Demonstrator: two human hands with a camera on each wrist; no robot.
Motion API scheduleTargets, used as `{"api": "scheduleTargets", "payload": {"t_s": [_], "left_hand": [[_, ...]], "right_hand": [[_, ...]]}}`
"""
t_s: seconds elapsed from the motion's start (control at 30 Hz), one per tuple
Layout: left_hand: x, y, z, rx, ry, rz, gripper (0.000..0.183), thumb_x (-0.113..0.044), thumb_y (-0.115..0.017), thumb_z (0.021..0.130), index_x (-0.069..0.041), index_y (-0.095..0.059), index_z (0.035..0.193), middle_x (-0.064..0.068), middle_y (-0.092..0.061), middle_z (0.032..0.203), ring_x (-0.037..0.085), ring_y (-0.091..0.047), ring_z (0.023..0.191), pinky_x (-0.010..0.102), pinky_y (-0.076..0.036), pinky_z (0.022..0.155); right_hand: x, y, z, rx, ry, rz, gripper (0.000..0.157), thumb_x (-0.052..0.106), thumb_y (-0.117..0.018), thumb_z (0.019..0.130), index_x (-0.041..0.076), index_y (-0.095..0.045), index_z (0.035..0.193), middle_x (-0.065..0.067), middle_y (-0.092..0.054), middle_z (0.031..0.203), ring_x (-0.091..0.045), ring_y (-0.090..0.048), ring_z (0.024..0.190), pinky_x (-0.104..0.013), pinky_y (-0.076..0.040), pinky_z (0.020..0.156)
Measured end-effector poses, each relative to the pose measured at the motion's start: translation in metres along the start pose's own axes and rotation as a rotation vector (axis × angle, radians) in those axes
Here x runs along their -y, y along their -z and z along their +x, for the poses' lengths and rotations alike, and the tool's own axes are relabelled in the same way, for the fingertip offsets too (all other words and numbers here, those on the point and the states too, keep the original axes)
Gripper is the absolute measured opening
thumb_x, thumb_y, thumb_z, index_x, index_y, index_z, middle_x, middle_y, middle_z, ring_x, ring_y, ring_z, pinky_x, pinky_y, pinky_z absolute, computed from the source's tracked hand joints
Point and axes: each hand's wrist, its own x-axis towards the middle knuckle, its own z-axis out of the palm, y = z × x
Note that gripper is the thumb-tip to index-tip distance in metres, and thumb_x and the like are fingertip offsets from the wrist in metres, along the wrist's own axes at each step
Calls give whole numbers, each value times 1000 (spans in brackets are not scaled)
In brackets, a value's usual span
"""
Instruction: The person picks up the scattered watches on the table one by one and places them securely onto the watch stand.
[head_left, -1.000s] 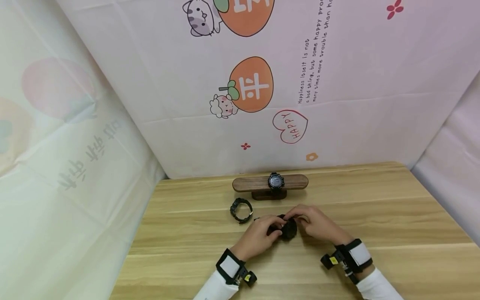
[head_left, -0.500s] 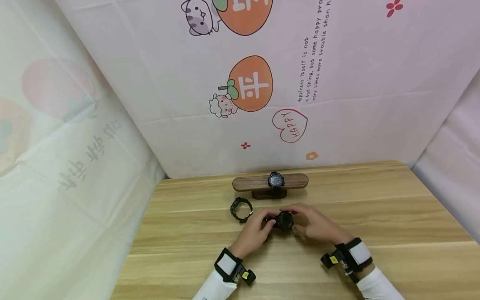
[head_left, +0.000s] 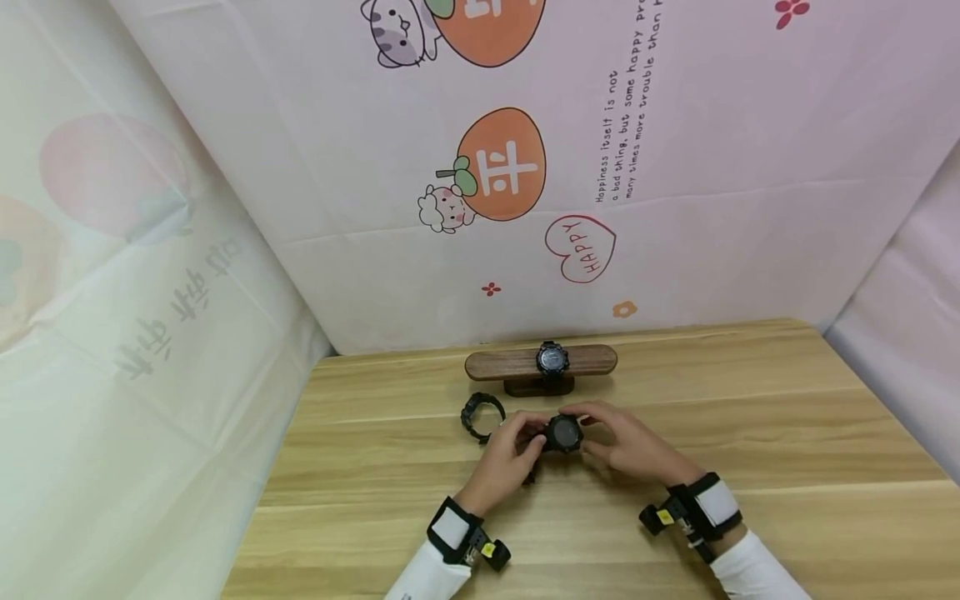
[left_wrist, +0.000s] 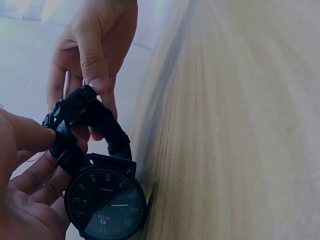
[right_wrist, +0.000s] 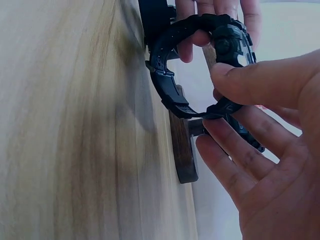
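While a chunky black watch with a looped strap [head_left: 564, 432] sits between the two hands over the pale wooden tabletop [head_left: 750, 467], look at each grip: the left hand [head_left: 504, 458] pinches one side between thumb and fingers, and the right hand [head_left: 626, 443] holds the other, its thumb on the case and fingers behind. Near the left hand shows a black watch with a round numbered dial [left_wrist: 105, 202] — whether they touch, I can't tell. And there's the danger: a careless swing of the held strap could well catch that dial and shove it. If either thumb slips, the case might twist and drop. Beyond wait a black watch with a grey face [head_left: 552, 359], on a dark brown wooden stand [head_left: 498, 365], and a looped all-black watch [head_left: 468, 415] — an overhasty reach could bump either.
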Motion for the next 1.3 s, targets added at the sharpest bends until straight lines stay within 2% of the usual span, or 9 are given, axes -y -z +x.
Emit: {"api": "scheduleTargets", "payload": {"t_s": [0.23, 0.33, 0.53, 0.67, 0.8, 0.93, 1.1, 1.2, 1.3], "left_hand": [[3, 1, -1, -12, -16, 39, 33, -22, -56, 99, -18, -57, 132, -4, -58, 121, 9, -56, 105, 28, -52, 88], [1, 0, -1, -22, -11, 31, 32, -20, -57, 99, -16, -57, 130, -1, -59, 121, 12, -57, 104, 32, -54, 86], [-17, 2, -1, -49, -13, -26, 31, -5, -58, 96, -4, -58, 127, 13, -60, 119, 22, -60, 102, 44, -54, 84], [-32, 7, -3, -58, -14, -70, 32, -2, -57, 96, 0, -56, 128, 16, -60, 118, 26, -60, 102, 45, -54, 86], [-36, 8, -3, -73, 5, -119, 29, -3, -55, 97, 0, -55, 126, 15, -61, 119, 25, -60, 102, 41, -53, 88], [-35, 7, -3, -94, 25, -151, 23, -4, -55, 98, -1, -56, 121, 13, -62, 116, 25, -61, 100, 41, -54, 83], [-34, 6, -2, -98, 22, -153, 20, -4, -54, 98, -1, -56, 118, 14, -61, 117, 25, -59, 106, 47, -52, 88], [-35, 5, -1, -103, 11, -142, 19, -5, -54, 98, -1, -56, 117, 14, -58, 119, 25, -56, 111, 52, -48, 94], [-36, 5, -1, -132, -6, -112, 17, -5, -57, 97, -1, -57, 114, 15, -55, 116, 29, -55, 109, 55, -48, 93]], "right_hand": [[0, 0, 0, -7, 17, -26, 58, 2, -69, 85, 14, -51, 139, 4, -52, 137, -18, -49, 123, -48, -47, 99], [0, 0, 1, -16, 16, -37, 58, 2, -69, 85, 16, -51, 139, 3, -53, 137, -18, -49, 123, -48, -47, 98], [-3, 0, 1, -55, 49, -47, 62, 0, -70, 84, 23, -50, 138, -6, -51, 135, -26, -53, 115, -49, -50, 92], [-3, -1, 1, -79, 65, -54, 59, 2, -72, 83, 20, -53, 135, -2, -52, 132, -26, -54, 112, -46, -52, 88], [-1, -1, 1, -91, 65, -41, 53, 4, -74, 82, 14, -55, 131, 0, -56, 128, -22, -54, 112, -46, -53, 87], [2, -1, 1, -93, 52, -22, 58, 4, -75, 80, 14, -54, 134, 0, -58, 127, -19, -56, 107, -47, -53, 85], [0, -2, -1, -57, 59, -24, 72, 6, -78, 77, 18, -49, 142, -3, -52, 135, -17, -55, 107, -44, -55, 82], [-2, -3, -1, -35, 75, -8, 73, 7, -79, 74, 19, -50, 141, -3, -51, 137, -17, -54, 109, -42, -56, 81], [-2, -3, -1, -30, 80, 3, 70, 10, -81, 73, 19, -53, 137, 1, -53, 131, -15, -57, 97, -40, -56, 75]]}}
